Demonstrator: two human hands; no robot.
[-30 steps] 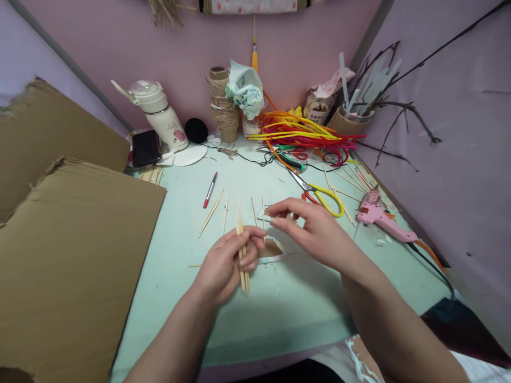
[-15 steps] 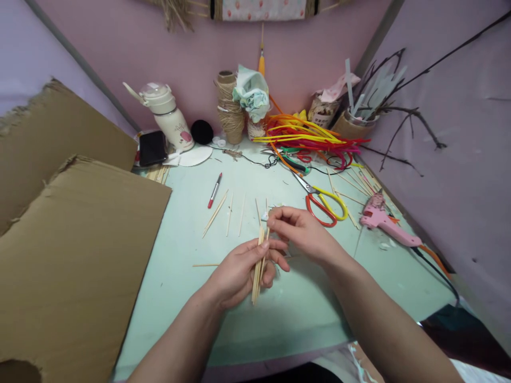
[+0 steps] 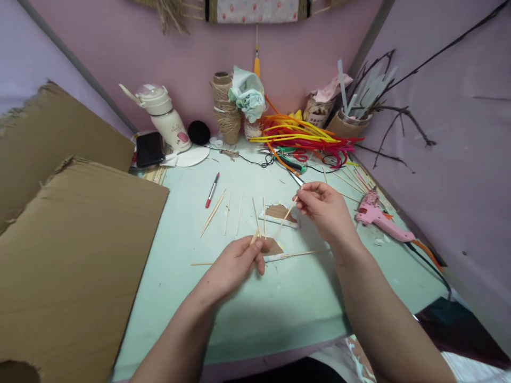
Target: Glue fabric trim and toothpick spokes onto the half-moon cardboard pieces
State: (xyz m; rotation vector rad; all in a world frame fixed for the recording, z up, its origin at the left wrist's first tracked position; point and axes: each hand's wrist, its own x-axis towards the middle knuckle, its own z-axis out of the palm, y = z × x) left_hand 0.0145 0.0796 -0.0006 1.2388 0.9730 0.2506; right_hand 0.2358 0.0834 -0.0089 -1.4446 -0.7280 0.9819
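My left hand (image 3: 239, 260) is closed around a bundle of thin wooden sticks (image 3: 254, 237); only its top end shows above the fingers. Up and to the right, my right hand (image 3: 325, 213) pinches one wooden stick (image 3: 288, 213) by its upper end, and the stick slants down to the left. Behind that stick lies a small cardboard piece (image 3: 275, 214) with a white fabric-like edge. A second such cardboard piece (image 3: 274, 247) is partly covered by my left hand, and a long stick (image 3: 305, 254) runs along its lower edge.
Several loose sticks (image 3: 213, 214) and a red-capped pen (image 3: 213, 190) lie left of centre. Large cardboard sheets (image 3: 91, 239) cover the left side. To the right lies a pink glue gun (image 3: 383, 221) with its cable. Pipe cleaners (image 3: 307, 133), twine (image 3: 227, 114) and a bottle (image 3: 167, 119) line the back.
My right hand has moved up and right, away from the bundle, with a single stick. My left hand has turned and its fingers have curled in. The cardboard pieces now show.
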